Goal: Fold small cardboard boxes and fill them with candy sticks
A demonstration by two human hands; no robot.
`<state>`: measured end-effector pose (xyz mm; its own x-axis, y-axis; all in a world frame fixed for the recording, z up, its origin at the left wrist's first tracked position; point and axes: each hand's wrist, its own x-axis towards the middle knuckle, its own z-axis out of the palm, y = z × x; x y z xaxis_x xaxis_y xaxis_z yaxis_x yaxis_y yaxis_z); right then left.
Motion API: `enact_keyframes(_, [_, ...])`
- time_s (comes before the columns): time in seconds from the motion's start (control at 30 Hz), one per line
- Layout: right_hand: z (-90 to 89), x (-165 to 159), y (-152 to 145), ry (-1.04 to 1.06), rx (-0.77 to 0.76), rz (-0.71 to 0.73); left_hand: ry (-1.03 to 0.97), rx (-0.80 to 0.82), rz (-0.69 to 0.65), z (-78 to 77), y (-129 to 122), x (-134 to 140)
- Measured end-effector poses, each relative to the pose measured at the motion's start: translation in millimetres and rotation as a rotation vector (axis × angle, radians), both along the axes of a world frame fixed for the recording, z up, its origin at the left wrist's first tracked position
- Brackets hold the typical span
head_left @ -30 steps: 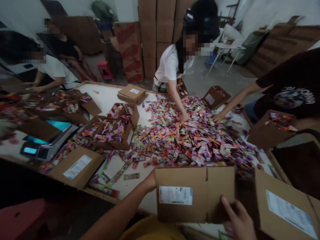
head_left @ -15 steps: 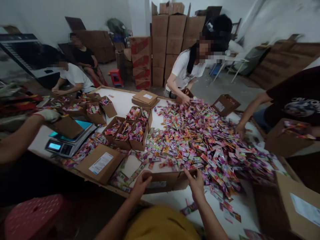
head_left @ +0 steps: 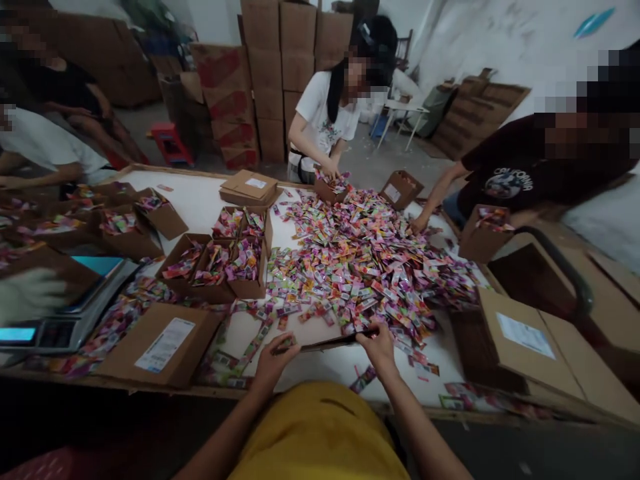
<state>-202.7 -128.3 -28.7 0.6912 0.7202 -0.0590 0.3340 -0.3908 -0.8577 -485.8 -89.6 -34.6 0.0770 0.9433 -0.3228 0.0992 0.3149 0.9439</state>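
Cardboard piece [head_left: 329,343], gripped at ends by left hand [head_left: 274,357] and right hand [head_left: 379,348], near front edge of table [head_left: 193,208], sachets [head_left: 370,267] heaped beyond

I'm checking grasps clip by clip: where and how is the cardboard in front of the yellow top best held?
Probably by both ends, a hand coming from each side and pinching: the cardboard shows as a thin, wide strip with its ends to left and right. The left hand and right hand are at those ends.
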Motion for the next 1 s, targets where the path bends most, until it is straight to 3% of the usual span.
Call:
enact_keyframes(0.07, [-2.3, -1, 0, -0.062, -0.091, -0.107, 0.004, 0.025, -0.036, 3.5, -1, 5])
enact_keyframes(0.17, [-4.3, -4, 2, -0.079, -0.127, -0.168, 0.014, 0.135, -0.217, 8.7, -7, 14])
enact_keyframes(0.23, [-0.7, -6, 1, -0.012, -0.088, -0.066, 0.046, 0.274, -0.329, 9.0, -10, 17])
enact_keyframes(0.33, [12.1, -1, -7, 0.294, 0.003, 0.284, 0.130, 0.447, -0.392, 5.0, -5, 11])
enact_keyframes(0.43, [18.0, 7, -16, 0.574, 0.035, 0.576, 0.240, 0.495, -0.530, 2.6, 12, -7])
enact_keyframes(0.47, [15.1, 8, -16, 0.572, 0.025, 0.613, 0.266, 0.499, -0.598, 2.6, 18, -13])
enact_keyframes(0.53, [2.0, 2, -9, 0.391, -0.008, 0.550, 0.292, 0.484, -0.693, 2.3, 28, -18])
enact_keyframes(0.6, [-14.3, -9, 4, 0.125, -0.033, 0.425, 0.290, 0.452, -0.656, -0.9, 32, -14])
enact_keyframes(0.67, [-24.0, -17, 17, -0.030, -0.028, 0.354, 0.285, 0.423, -0.481, -8.1, 31, -1])
enact_keyframes(0.77, [-16.8, -18, 18, -0.043, 0.031, 0.515, 0.318, 0.422, -0.133, -23.6, 25, 19])
enact_keyframes(0.83, [-4.0, -17, 5, -0.091, 0.101, 0.681, 0.362, 0.437, 0.015, -32.0, 22, 26])
enact_keyframes(0.93, [8.1, -25, -20, -0.252, 0.137, 0.842, 0.448, 0.541, 0.011, -34.1, 18, 23])
enact_keyframes(1.0, [7.3, -34, -32, -0.371, 0.104, 0.932, 0.573, 0.684, -0.150, -26.9, 15, 20])
